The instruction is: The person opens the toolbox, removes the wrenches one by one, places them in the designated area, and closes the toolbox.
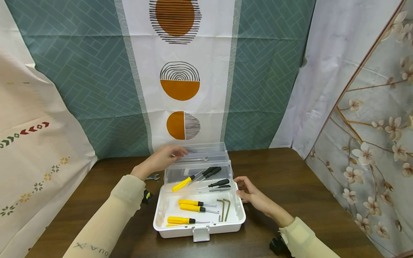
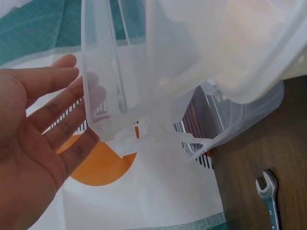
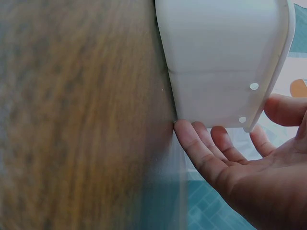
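A white toolbox [image 1: 167, 235] stands with its clear stepped trays [image 1: 222, 156] raised at the back. My left hand [image 1: 162, 157] is at the upper left of these trays; in the left wrist view its fingers [image 2: 79, 148] are fairly straight, some seen through the clear plastic. My right hand [image 1: 253, 195] holds the box's rear right corner, thumb at the rim and fingertips [image 3: 184, 129] against the rear edge. Yellow-handled screwdrivers [image 1: 180, 220] and two hex keys [image 1: 227, 209] lie in the base. Black-handled screwdrivers [image 1: 219, 183] are in the lower tray, a wrench [image 1: 196, 159] higher up.
Another wrench [image 1: 154, 176] lies on the brown table [image 1: 290, 179], left of the box and partly behind my left forearm. Patterned cloth [image 1: 264, 71] hangs along the table's back edge. A white latch [image 1: 201, 234] sticks out at the box's front.
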A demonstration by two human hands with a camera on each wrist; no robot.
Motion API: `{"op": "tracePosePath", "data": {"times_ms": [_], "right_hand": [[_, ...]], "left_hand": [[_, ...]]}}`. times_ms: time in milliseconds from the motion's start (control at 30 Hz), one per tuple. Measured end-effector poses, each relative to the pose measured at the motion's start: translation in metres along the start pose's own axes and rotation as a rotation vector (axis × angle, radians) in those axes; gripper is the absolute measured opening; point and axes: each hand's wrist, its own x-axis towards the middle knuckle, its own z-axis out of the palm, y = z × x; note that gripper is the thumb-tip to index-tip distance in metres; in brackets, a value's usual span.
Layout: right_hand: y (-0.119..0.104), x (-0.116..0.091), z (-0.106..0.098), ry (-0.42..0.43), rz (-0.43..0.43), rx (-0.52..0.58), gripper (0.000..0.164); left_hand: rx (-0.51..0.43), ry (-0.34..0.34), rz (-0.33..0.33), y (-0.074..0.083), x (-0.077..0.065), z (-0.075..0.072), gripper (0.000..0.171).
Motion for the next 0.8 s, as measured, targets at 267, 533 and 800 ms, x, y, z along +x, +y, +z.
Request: {"op": "tracePosePath", "data": {"times_ms": [267,533,800], "right_hand": [[0.0001,-0.0003,0.0000,0.004,-0.001,-0.007,0.045],[0.0013,0.0002,-0.0005,-0.004,-0.004,-0.002,0.045],[0.0016,0.0003,-0.0011,-0.009,-0.009,0.001,0.045]], "left_hand": [[0.029,-0.026,0.019,0.0004,0.0028,-0.0002,0.026],[0.051,-0.031,0.025,-0.0006,0.0074,0.0047,0.024],[0.070,-0.063,-0.021,0.0016,0.0089,0.0046,0.025]]}}
